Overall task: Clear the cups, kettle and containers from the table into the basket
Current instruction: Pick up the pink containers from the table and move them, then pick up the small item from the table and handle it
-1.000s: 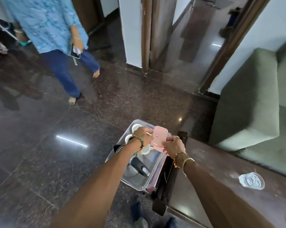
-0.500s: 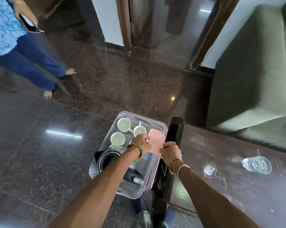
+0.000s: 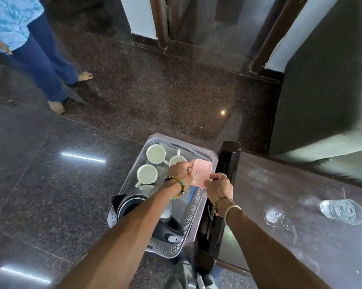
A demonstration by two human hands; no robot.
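Pink container (image 3: 200,173) tilted, both hands gripping, over basket (image 3: 193,209)

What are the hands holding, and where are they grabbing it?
Both hold the pink container over the basket: the left hand grips its far left corner, the right hand its near right corner.

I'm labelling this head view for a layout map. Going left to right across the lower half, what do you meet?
Kettle → pink container held by both hands → dark table edge → wet ring mark → clear glass.
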